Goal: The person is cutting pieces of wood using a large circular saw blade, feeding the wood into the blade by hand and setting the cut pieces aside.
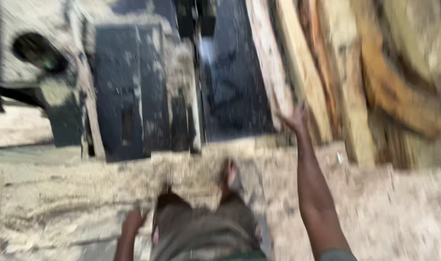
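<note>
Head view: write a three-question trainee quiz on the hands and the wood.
1. True or false: the right hand reaches the leaning wooden planks.
2. What covers the ground? A) water B) sawdust C) gravel
3. Which of the hands hangs low beside the trousers, holding nothing?

Key: 1 true; 2 B; 3 the left hand. Whether the right hand grips a plank is too blurred to tell.
</note>
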